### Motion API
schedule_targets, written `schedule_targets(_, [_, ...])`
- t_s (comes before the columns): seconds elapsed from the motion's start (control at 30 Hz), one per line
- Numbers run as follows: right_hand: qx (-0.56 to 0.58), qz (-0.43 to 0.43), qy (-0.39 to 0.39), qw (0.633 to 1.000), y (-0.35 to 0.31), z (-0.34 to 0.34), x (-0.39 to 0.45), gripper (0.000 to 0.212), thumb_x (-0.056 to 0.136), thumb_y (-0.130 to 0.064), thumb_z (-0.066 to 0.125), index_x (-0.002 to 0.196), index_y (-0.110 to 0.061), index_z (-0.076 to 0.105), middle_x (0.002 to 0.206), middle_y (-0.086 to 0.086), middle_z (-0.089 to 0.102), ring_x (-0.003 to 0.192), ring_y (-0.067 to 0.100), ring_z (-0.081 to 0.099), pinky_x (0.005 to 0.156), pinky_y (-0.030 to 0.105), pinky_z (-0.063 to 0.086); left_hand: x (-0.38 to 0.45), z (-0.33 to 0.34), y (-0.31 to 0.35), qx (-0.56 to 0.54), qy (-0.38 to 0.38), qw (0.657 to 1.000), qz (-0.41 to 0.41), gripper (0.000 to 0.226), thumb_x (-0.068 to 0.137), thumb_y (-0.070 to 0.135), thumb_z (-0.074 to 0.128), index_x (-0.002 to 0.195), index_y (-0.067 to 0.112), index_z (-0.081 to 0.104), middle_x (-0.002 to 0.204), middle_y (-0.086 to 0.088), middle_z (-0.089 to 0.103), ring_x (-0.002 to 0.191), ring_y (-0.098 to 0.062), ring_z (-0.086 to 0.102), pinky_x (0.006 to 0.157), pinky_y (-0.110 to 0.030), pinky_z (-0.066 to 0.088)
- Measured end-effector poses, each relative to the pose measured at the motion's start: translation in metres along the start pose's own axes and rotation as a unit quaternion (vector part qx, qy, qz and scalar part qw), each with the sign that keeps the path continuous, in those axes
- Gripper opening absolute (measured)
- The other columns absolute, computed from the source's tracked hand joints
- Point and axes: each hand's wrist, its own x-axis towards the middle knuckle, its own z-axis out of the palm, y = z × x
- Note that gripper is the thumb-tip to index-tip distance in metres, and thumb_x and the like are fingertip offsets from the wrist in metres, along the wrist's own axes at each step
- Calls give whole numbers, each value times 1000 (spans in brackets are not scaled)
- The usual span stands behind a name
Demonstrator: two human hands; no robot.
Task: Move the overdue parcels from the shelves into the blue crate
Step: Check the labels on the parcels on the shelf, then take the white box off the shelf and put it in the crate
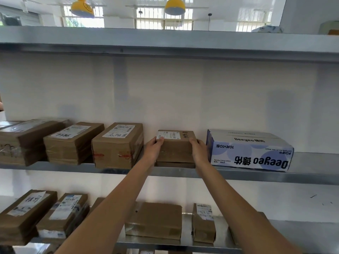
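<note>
On the middle steel shelf (238, 176), a brown parcel (175, 149) is being gripped between the left hand (156, 146) and right hand (198, 149), fingers curled over its top corners. Other parcels are being left shelved beside them; no blue crate is being shown.

On the middle shelf (302, 162), a narrow gap lies on each side of the small brown parcel (176, 149): the left hand (156, 145) fills the one toward the taped cardboard box (117, 145), the right hand (199, 149) the one toward the Deeyeo wipes box (249, 149). Open air reaches up to the upper shelf (165, 44). The shelf's right end lies bare.
</note>
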Motion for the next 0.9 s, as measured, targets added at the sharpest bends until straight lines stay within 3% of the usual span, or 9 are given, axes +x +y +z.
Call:
schedule_targets(0.17, [-11,7,2,1000,-1,4,1,42,101,-33,40,138,-12,46,130,9,53,102,16,46,82,28,35,8,-1,0,14,-1,1000,-3,43,101,42,40,136,19,51,132,-7,58,118,-24,55,104,-39,45])
schedule_targets(0.27, [-66,2,9,998,-4,7,0,49,102,-37,37,142,-8,41,140,11,49,119,23,47,94,32,38,2,3,3,33,3,999,4,54,100,45,39,149,22,32,149,-6,42,132,-26,43,112,-39,36])
schedule_targets(0.33, [-88,-23,23,996,-7,4,-5,61,101,-43,39,149,-7,31,152,10,36,138,25,36,112,38,32,-8,8,9,55,43,996,59,69,98,47,45,155,24,14,159,-1,24,144,-24,27,114,-36,26])
schedule_targets(0.4, [-73,-90,33,993,-13,-8,-17,66,99,-46,45,152,-11,26,158,2,25,145,19,24,119,37,22,-22,18,19,82,104,977,164,76,94,49,51,155,26,12,161,4,16,148,-19,17,117,-36,19])
schedule_targets(0.47, [-62,-163,44,984,-19,-28,-28,59,98,-42,49,148,-14,33,153,-1,34,141,14,31,116,31,24,-37,33,30,97,121,956,251,69,96,46,50,154,27,18,161,7,17,148,-12,15,118,-30,16])
schedule_targets(0.53, [-70,-231,81,967,-26,-55,-33,46,98,-34,52,139,-14,45,140,-1,48,128,11,44,109,27,34,-49,58,38,86,74,953,283,60,99,40,47,152,25,24,159,8,22,146,-8,18,113,-20,16])
schedule_targets(0.7, [-131,-258,229,929,-34,-152,-3,32,99,-24,51,127,-8,54,128,8,53,119,21,48,99,26,38,-64,123,39,29,-68,981,181,55,102,36,40,153,21,24,159,4,23,144,-12,24,106,-17,21])
schedule_targets(0.8, [-207,-174,278,922,-22,-220,22,41,98,-29,52,132,-5,51,136,16,48,127,31,40,100,28,32,-62,150,25,40,-107,986,123,59,103,38,36,155,19,15,160,5,17,147,-12,18,114,-23,16])
schedule_targets(0.9, [-208,-56,239,947,-6,-265,40,64,94,-45,56,141,-5,41,145,20,39,133,35,36,110,42,32,-51,174,13,39,-85,993,78,63,103,41,34,155,15,10,162,0,12,148,-16,14,117,-28,12])
